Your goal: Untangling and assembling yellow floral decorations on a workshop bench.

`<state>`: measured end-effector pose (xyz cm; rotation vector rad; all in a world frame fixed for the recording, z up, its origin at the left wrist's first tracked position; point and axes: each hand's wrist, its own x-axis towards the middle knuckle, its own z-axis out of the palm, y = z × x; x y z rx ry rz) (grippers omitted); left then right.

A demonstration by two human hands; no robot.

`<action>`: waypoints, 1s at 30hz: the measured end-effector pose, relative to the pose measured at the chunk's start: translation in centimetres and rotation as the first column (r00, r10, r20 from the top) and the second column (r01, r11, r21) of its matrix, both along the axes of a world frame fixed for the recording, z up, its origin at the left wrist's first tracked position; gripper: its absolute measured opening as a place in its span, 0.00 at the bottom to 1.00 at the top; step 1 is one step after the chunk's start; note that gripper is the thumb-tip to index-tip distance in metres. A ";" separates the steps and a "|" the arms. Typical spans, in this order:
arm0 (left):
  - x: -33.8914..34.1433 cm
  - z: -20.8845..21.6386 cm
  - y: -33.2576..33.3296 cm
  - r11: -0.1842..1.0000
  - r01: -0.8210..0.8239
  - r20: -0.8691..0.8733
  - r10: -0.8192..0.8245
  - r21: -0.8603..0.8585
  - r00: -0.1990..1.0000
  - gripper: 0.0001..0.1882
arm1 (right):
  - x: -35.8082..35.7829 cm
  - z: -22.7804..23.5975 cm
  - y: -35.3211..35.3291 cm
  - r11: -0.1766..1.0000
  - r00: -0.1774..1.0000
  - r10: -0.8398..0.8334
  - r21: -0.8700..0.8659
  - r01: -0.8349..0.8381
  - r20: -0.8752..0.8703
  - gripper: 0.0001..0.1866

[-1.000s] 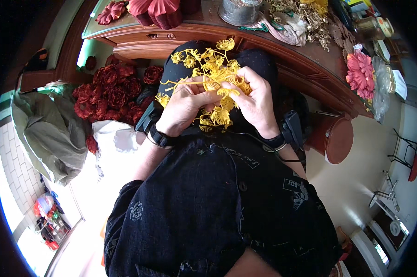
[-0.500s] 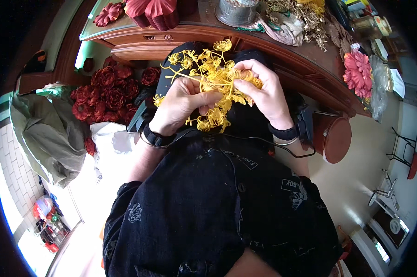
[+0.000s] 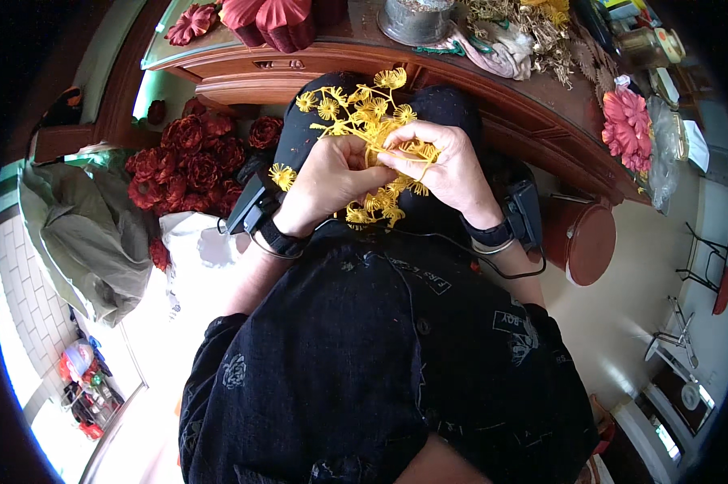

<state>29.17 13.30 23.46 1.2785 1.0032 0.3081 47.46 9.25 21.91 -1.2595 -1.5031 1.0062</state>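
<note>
Over my lap I hold a bunch of yellow artificial flower sprigs, thin branching stems tipped with fringed, fan-like blossoms. My left hand is closed around the stems, thumb pressed toward the fingertips. Close against it, my right hand pinches a yellow stem piece between thumb and fingers, and a short stretch of it sticks out past the fingers. Part of the bunch hangs below the hands, while other blossoms fan out above and to the left. Where the stems meet between my fingertips is mostly hidden.
Ahead stands a wooden desk bearing a metal tin, a crumpled cloth, dried plant bits and red flowers. Dark red artificial flowers are piled at left, near a grey-green bag. A reddish-brown bin stands at right.
My right hand has shifted left and slightly down, so the two hands are closer together. My left hand has turned a little, and some sprigs have been drawn in between the fingers.
</note>
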 end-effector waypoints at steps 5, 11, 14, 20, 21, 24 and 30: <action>-0.6 0.2 0.3 0.992 -0.016 0.152 0.035 -0.122 0.988 0.07 | 1.1 -0.2 0.1 0.993 0.983 -0.076 -0.106 0.059 -0.170 0.08; -0.5 -0.8 0.4 0.990 -0.078 0.245 0.106 -0.119 0.964 0.05 | 1.0 -0.4 -0.1 0.984 0.972 -0.105 -0.165 0.070 -0.210 0.08; -0.6 -1.0 0.4 0.970 -0.171 0.365 0.226 -0.175 0.903 0.05 | 1.9 -0.9 -0.3 0.978 0.951 -0.123 -0.198 0.068 -0.282 0.06; -0.7 -1.3 0.6 0.924 -0.197 0.368 0.317 -0.329 0.874 0.05 | 2.8 -0.1 -0.9 0.968 0.898 -0.100 -0.249 -0.011 -0.428 0.10; -0.8 -1.4 0.6 0.917 -0.197 0.364 0.326 -0.348 0.873 0.05 | 2.7 0.5 -1.0 0.966 0.912 -0.078 -0.256 -0.030 -0.403 0.11; -0.7 -1.4 0.5 0.918 -0.191 0.338 0.313 -0.348 0.887 0.05 | 2.2 1.7 -1.0 0.971 0.948 -0.009 -0.231 -0.068 -0.318 0.13; -0.3 -1.4 0.1 0.941 -0.139 0.335 0.244 -0.307 0.910 0.05 | 1.1 1.5 -0.7 0.996 0.987 0.040 -0.068 -0.052 -0.158 0.09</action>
